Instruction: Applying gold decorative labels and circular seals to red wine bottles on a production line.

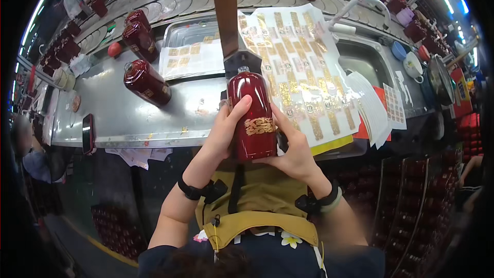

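Red bottle [252, 116]: one, both hands' grip

Black wrist straps, mustard apron [260, 198] — dark flowered top [288, 257].

A glossy dark red bottle [252, 116] with a gold emblem on its side stands roughly upright, neck away from the person, above the metal counter's near edge

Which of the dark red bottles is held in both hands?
The dark red bottle with the gold label, clasped by left hand and right hand; the other bottles rest untouched on the steel counter.
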`<state>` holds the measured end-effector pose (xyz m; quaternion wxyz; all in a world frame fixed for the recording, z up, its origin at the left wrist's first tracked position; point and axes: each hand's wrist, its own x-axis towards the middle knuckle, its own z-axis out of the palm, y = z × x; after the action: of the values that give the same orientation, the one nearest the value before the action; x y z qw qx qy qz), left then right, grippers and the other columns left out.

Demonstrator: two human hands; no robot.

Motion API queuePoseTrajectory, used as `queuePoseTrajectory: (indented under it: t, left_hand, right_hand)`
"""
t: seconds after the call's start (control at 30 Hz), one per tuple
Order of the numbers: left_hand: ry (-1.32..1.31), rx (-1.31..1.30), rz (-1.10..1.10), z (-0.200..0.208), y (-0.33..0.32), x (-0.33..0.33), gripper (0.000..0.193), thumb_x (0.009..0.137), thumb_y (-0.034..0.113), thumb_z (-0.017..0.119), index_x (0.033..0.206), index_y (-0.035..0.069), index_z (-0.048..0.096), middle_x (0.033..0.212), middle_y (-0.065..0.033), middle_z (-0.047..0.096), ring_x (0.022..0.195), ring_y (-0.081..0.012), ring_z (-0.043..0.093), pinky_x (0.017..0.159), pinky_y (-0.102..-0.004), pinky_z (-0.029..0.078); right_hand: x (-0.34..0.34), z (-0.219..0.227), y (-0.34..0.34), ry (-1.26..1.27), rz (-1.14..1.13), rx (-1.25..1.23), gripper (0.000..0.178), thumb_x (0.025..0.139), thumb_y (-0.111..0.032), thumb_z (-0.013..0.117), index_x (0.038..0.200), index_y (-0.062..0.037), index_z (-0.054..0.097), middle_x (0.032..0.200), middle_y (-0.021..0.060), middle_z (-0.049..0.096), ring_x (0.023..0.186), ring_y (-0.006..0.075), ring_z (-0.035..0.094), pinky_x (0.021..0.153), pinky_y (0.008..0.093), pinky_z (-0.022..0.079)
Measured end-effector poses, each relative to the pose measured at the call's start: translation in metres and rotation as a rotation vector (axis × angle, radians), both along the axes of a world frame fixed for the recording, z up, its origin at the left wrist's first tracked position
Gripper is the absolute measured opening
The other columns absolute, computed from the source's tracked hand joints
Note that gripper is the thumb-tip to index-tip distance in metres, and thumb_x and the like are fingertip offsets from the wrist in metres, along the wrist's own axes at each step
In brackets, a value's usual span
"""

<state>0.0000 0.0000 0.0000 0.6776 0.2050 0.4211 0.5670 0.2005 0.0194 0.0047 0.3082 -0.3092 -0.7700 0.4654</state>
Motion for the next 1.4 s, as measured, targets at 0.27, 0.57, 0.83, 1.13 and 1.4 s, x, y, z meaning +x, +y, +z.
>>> queuePoseTrajectory:
  t: [0.27, 0.57, 0.83, 1.13, 1.4]
  left_hand:
    - [0.103, -0.004, 0.063, -0.003, 0.022, 0.007, 0.061, 0.1, 0.044, 0.069, 0.13, -0.007, 0.054, 0.111, -0.0145, 0.07, 0.092, -0.0187, 0.073, 0.08, -0.0346, 0.063]
    - [0.596, 0.047, 0.161, -0.025, 0.017, -0.025, 0.054, 0.109, 0.042, 0.055, 0.132, -0.007, 0.059, 0.117, -0.0096, 0.069, 0.104, -0.0147, 0.064, 0.094, -0.0299, 0.051]
    - [0.521, 0.361, 0.15, -0.032, -0.035, -0.015, 0.056, 0.109, 0.016, 0.054, 0.156, -0.009, 0.036, 0.152, -0.0193, 0.051, 0.14, -0.0243, 0.051, 0.12, -0.0415, 0.038]
    - [0.946, 0.281, 0.282, -0.049, -0.036, 0.007, 0.101, 0.063, 0.008, 0.097, 0.151, -0.003, 0.048, 0.149, -0.0188, 0.055, 0.132, -0.032, 0.059, 0.109, -0.0405, 0.051]
    - [1.366, 0.515, 0.412, -0.042, -0.037, 0.012, 0.088, 0.064, 0.003, 0.094, 0.144, -0.002, 0.057, 0.137, -0.0173, 0.064, 0.13, -0.0316, 0.06, 0.11, -0.0397, 0.049]
  right_hand:
    - [0.003, -0.017, 0.022, 0.079, -0.028, -0.115, 0.116, 0.067, -0.02, 0.098, 0.161, -0.0015, 0.033, 0.14, 0.0246, 0.063, 0.128, 0.0347, 0.064, 0.106, 0.0407, 0.05]
    - [-0.017, -0.023, 0.035, 0.054, -0.078, 0.108, 0.111, 0.065, -0.012, 0.096, 0.16, -0.0038, 0.038, 0.129, 0.0222, 0.068, 0.114, 0.0324, 0.07, 0.097, 0.0385, 0.054]
    - [-0.022, -0.036, 0.029, -0.016, -0.133, 0.161, 0.109, 0.062, -0.011, 0.096, 0.157, -0.0068, 0.042, 0.139, 0.0215, 0.063, 0.121, 0.0373, 0.065, 0.098, 0.0432, 0.054]
    - [0.004, 0.003, 0.052, -0.158, -0.115, 0.313, 0.067, 0.083, -0.017, 0.082, 0.141, 0.0002, 0.053, 0.131, 0.0188, 0.06, 0.123, 0.0382, 0.053, 0.105, 0.0449, 0.04]
    - [-0.017, 0.017, 0.053, 0.02, -0.026, 0.785, 0.018, 0.087, -0.001, 0.068, 0.103, -0.0038, 0.072, 0.1, 0.0075, 0.072, 0.096, 0.0269, 0.067, 0.084, 0.0394, 0.055]
